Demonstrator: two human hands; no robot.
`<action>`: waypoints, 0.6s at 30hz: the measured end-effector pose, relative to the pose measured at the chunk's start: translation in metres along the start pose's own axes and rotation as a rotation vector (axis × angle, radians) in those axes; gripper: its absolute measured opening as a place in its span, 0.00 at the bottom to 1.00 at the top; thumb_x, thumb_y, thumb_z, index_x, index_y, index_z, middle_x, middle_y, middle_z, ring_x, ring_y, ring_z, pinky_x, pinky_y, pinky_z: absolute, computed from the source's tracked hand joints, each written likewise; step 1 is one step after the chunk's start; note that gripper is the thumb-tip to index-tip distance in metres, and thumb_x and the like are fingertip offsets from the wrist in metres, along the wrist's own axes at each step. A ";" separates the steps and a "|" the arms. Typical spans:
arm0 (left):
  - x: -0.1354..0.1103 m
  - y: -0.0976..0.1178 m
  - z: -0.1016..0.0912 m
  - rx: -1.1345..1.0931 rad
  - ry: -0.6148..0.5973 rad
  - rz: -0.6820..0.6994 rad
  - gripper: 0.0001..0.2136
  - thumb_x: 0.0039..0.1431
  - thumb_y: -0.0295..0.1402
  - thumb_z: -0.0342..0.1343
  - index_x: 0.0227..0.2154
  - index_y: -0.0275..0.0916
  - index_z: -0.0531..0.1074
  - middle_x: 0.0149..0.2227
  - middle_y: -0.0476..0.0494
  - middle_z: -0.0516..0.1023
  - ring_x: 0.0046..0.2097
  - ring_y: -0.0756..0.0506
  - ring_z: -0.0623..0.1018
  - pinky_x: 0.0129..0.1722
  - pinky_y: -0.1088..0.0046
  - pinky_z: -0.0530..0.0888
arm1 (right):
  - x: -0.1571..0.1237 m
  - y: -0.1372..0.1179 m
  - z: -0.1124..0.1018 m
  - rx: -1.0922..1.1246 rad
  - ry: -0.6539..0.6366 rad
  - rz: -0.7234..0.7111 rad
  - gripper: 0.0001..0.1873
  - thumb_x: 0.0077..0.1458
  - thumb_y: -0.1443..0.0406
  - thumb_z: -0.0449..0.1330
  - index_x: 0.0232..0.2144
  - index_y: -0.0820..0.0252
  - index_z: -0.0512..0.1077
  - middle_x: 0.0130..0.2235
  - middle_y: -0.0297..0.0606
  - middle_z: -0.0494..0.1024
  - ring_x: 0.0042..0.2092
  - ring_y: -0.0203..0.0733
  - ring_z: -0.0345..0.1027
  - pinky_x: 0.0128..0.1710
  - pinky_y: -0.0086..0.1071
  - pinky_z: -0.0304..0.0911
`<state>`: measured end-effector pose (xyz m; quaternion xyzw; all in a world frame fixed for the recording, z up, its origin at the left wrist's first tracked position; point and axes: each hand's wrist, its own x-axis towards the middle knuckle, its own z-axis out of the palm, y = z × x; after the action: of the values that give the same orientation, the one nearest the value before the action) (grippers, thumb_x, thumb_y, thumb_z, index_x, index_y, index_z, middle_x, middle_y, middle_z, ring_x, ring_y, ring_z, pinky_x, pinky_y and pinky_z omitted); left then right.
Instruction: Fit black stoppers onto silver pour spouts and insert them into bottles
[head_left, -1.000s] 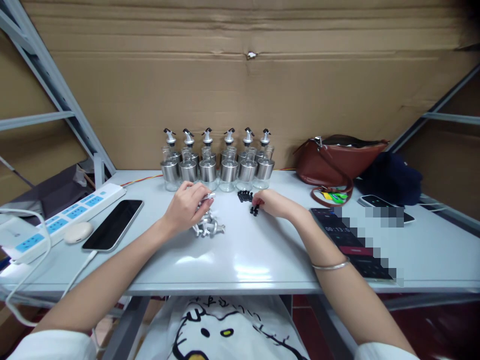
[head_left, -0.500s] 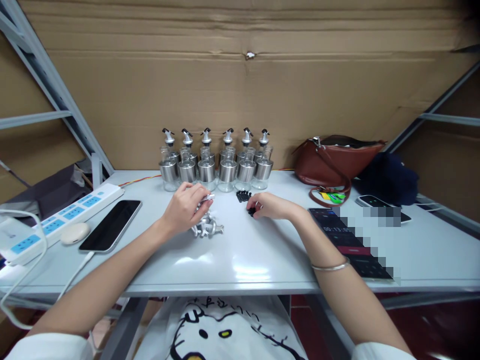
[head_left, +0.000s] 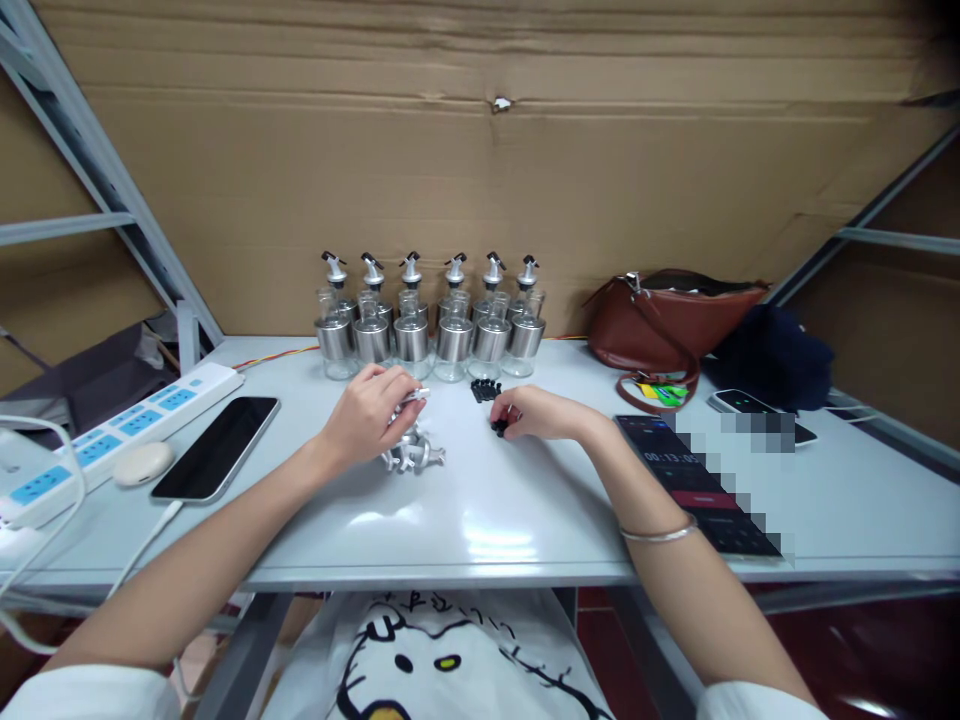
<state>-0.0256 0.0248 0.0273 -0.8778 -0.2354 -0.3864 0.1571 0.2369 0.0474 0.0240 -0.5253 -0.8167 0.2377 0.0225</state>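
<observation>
My left hand (head_left: 373,412) is closed over a small silver piece (head_left: 417,396), whose end sticks out past the fingertips. Below that hand lies a loose pile of silver pourer heads (head_left: 417,456). My right hand (head_left: 541,412) has its fingertips pinched down at the tabletop on a small black part (head_left: 499,428); its shape is mostly hidden by the fingers. Just beyond, small black parts (head_left: 486,390) lie grouped in a row. Glass bottles with steel bands (head_left: 454,340) stand upright behind them, and the back row carries silver pourers with black flaps (head_left: 456,265).
On the left are a phone (head_left: 217,448), a round white case (head_left: 143,464) and a power strip (head_left: 124,435). To the right lie a dark timer screen (head_left: 675,470), a brown bag (head_left: 652,325), a dark blue cap (head_left: 784,355) and another device (head_left: 750,405). Cardboard (head_left: 480,190) walls the back.
Both hands keep nearly the same places. My right fingertips have shifted very slightly at the black part, and the whole view has moved a little.
</observation>
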 end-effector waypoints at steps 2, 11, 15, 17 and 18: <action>0.000 0.000 0.000 0.003 -0.004 -0.002 0.06 0.63 0.29 0.45 0.33 0.37 0.65 0.29 0.44 0.75 0.31 0.47 0.72 0.34 0.69 0.66 | -0.001 -0.001 0.000 0.002 0.003 -0.005 0.16 0.42 0.75 0.62 0.37 0.64 0.76 0.34 0.39 0.78 0.35 0.40 0.71 0.34 0.29 0.64; 0.000 0.000 0.000 0.004 -0.036 -0.031 0.07 0.64 0.31 0.44 0.33 0.37 0.66 0.30 0.44 0.75 0.30 0.47 0.72 0.33 0.69 0.67 | -0.001 -0.002 -0.001 0.005 -0.005 -0.093 0.16 0.40 0.75 0.62 0.35 0.62 0.76 0.33 0.36 0.76 0.35 0.39 0.68 0.36 0.30 0.63; 0.000 0.000 0.000 0.003 -0.029 -0.028 0.07 0.64 0.31 0.44 0.33 0.37 0.66 0.30 0.44 0.75 0.31 0.47 0.72 0.33 0.69 0.67 | -0.002 -0.003 -0.001 -0.002 -0.011 -0.087 0.16 0.40 0.74 0.63 0.35 0.61 0.76 0.32 0.35 0.75 0.35 0.39 0.67 0.36 0.29 0.62; 0.000 0.000 0.000 0.007 -0.027 -0.019 0.07 0.64 0.30 0.44 0.33 0.37 0.65 0.30 0.44 0.75 0.31 0.47 0.72 0.34 0.69 0.67 | -0.003 -0.004 -0.001 -0.015 -0.007 -0.106 0.17 0.40 0.75 0.64 0.36 0.61 0.76 0.35 0.36 0.75 0.37 0.39 0.67 0.38 0.29 0.62; 0.000 0.000 0.000 0.009 -0.032 -0.015 0.07 0.64 0.30 0.44 0.33 0.37 0.65 0.30 0.44 0.75 0.31 0.47 0.72 0.34 0.69 0.67 | -0.003 -0.005 -0.001 -0.021 -0.003 -0.124 0.17 0.39 0.75 0.64 0.36 0.60 0.76 0.36 0.37 0.74 0.38 0.40 0.67 0.39 0.30 0.62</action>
<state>-0.0256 0.0244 0.0272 -0.8813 -0.2464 -0.3725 0.1543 0.2347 0.0436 0.0276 -0.4735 -0.8501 0.2283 0.0303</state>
